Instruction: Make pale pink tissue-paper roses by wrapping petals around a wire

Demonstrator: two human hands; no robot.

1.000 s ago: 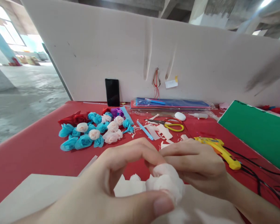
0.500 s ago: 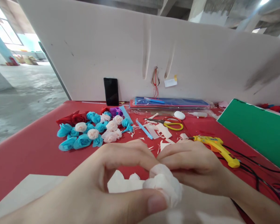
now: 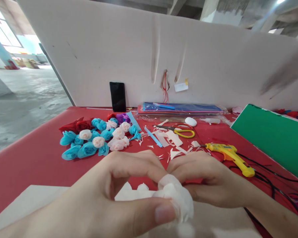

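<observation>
A pale crepe-paper flower (image 3: 177, 196) is held close in front of me, low in the view. My left hand (image 3: 129, 191) is closed on it, thumb along the near side and fingers curled behind. My right hand (image 3: 208, 180) has its fingers bent in against the flower's far right side, thumb and forefinger pinching at its edge. Their tips are partly hidden behind the petals. Beneath both hands lies a cream sheet (image 3: 47, 195), with small white petal-like pieces (image 3: 142, 187) near its far edge.
Finished blue, pink and red paper flowers (image 3: 99, 135) cluster at left. Scissors (image 3: 183, 131), a blue pen (image 3: 153, 137) and paper scraps (image 3: 173, 138) lie ahead. A yellow glue gun (image 3: 230, 157) with black cords and a green board (image 3: 273, 142) are at right. A phone (image 3: 118, 97) leans on the panel.
The right hand's thumb has shifted slightly, and the flower has turned or tilted a little between the hands. The left hand keeps its hold, and the surroundings look the same.
</observation>
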